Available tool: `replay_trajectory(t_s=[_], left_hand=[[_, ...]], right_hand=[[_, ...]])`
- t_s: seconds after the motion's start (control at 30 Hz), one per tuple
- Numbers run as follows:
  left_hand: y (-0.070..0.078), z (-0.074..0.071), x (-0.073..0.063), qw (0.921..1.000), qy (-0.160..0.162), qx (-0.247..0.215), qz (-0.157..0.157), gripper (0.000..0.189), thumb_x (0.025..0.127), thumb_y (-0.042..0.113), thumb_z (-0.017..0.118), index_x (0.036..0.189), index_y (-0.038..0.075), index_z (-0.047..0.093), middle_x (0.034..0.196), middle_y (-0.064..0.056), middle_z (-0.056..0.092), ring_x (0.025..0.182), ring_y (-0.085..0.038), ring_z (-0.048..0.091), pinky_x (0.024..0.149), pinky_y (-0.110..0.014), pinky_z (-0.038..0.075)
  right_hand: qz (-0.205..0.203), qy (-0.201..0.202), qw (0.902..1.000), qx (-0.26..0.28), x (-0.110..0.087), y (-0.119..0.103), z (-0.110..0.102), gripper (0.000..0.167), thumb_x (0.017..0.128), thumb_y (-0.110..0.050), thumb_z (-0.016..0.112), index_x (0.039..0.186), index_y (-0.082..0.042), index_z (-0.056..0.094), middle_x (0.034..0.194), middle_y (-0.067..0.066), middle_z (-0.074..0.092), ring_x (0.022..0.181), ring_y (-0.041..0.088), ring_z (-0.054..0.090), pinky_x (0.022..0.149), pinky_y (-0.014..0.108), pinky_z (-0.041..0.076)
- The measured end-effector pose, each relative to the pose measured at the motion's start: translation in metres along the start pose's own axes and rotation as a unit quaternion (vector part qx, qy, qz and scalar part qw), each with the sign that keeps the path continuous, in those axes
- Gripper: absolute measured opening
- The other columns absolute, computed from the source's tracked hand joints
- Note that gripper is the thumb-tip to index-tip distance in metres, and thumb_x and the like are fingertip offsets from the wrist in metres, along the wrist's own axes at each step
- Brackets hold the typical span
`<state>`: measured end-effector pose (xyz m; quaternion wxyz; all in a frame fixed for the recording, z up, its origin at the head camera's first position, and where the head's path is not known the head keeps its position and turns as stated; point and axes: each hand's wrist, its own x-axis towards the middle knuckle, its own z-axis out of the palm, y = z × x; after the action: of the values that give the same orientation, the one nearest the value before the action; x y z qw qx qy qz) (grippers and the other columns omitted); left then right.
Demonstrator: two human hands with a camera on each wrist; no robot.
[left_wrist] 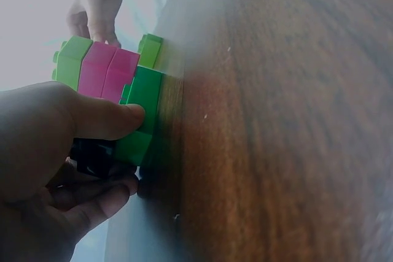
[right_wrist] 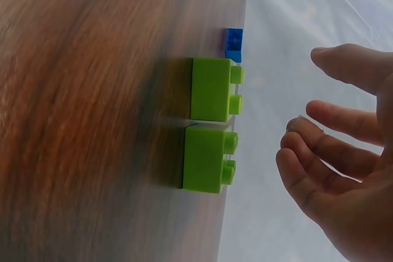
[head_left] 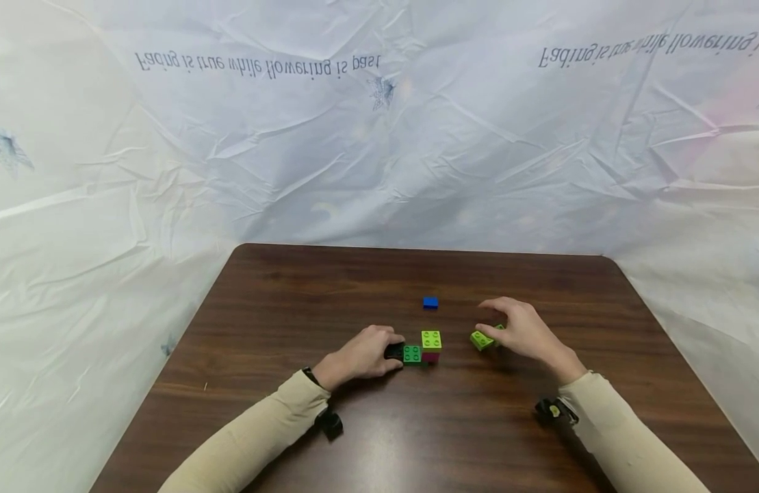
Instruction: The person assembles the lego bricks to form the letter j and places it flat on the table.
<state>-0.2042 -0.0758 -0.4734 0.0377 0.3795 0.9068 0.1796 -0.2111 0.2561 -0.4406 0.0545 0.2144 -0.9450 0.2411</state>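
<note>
My left hand (head_left: 368,352) holds a small brick build by its left end, thumb on one side and fingers on the other. The build has green bricks (left_wrist: 145,96) at the bottom, a black brick (left_wrist: 95,155) at the held end, and pink bricks (left_wrist: 101,69) topped by a lime brick (head_left: 431,339) at the other end. Off to the right, my right hand (head_left: 528,334) hovers with fingers spread over two lime bricks (right_wrist: 209,90) that rest side by side on the table, studs up. The right wrist view shows nothing in its fingers.
A blue brick (head_left: 430,302) lies farther back on the brown wood-grain table (head_left: 280,287). White printed sheeting (head_left: 416,157) hangs behind the table and along its sides. Dark wrist devices (head_left: 331,424) are strapped to both forearms.
</note>
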Motion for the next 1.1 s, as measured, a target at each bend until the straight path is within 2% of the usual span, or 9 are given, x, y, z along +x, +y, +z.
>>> replay_trajectory(t_s=[0.27, 0.53, 0.63, 0.8, 1.1], left_hand=[[0.0, 0.001, -0.001, 1.0, -0.001, -0.002, -0.001, 0.044, 0.088, 0.03, 0.072, 0.126, 0.008, 0.065, 0.107, -0.005, 0.065, 0.088, -0.012, 0.061, 0.07, -0.02, 0.049], [-0.001, 0.002, -0.001, 1.0, -0.003, -0.006, -0.006, 0.045, 0.089, 0.03, 0.073, 0.127, 0.008, 0.065, 0.107, -0.005, 0.065, 0.089, -0.012, 0.062, 0.07, -0.019, 0.049], [0.0, 0.002, -0.001, 1.0, -0.003, -0.006, -0.006, 0.045, 0.089, 0.03, 0.073, 0.127, 0.008, 0.065, 0.107, -0.005, 0.065, 0.089, -0.012, 0.062, 0.07, -0.019, 0.049], [-0.001, 0.002, -0.001, 1.0, 0.0, -0.005, -0.001, 0.045, 0.089, 0.03, 0.072, 0.127, 0.008, 0.065, 0.107, -0.005, 0.065, 0.087, -0.012, 0.061, 0.069, -0.019, 0.049], [-0.001, 0.001, 0.0, 1.0, -0.002, -0.007, -0.005, 0.045, 0.089, 0.03, 0.072, 0.127, 0.008, 0.064, 0.107, -0.005, 0.065, 0.088, -0.012, 0.061, 0.07, -0.019, 0.049]], right_hand=[[0.013, -0.006, 0.9999, -0.002, -0.003, 0.005, 0.001, 0.045, 0.088, -0.03, 0.073, 0.124, -0.004, 0.064, 0.117, 0.016, 0.065, 0.092, 0.027, 0.063, 0.074, 0.042, 0.05], [0.017, -0.009, 0.9998, -0.008, -0.006, 0.009, 0.003, 0.043, 0.087, -0.03, 0.074, 0.122, -0.006, 0.066, 0.099, 0.009, 0.065, 0.072, 0.014, 0.05, 0.064, 0.033, 0.042], [0.02, -0.01, 0.9997, -0.006, -0.008, 0.011, 0.004, 0.044, 0.087, -0.03, 0.074, 0.122, -0.006, 0.066, 0.1, 0.009, 0.066, 0.073, 0.014, 0.051, 0.065, 0.033, 0.042], [0.027, -0.011, 0.9996, -0.002, -0.009, 0.014, 0.004, 0.045, 0.087, -0.03, 0.074, 0.122, -0.005, 0.065, 0.111, 0.014, 0.066, 0.085, 0.023, 0.061, 0.071, 0.04, 0.049], [0.04, -0.028, 0.9988, -0.002, -0.011, 0.023, 0.004, 0.044, 0.086, -0.028, 0.074, 0.122, -0.004, 0.065, 0.109, 0.014, 0.066, 0.09, 0.024, 0.06, 0.073, 0.043, 0.049]])
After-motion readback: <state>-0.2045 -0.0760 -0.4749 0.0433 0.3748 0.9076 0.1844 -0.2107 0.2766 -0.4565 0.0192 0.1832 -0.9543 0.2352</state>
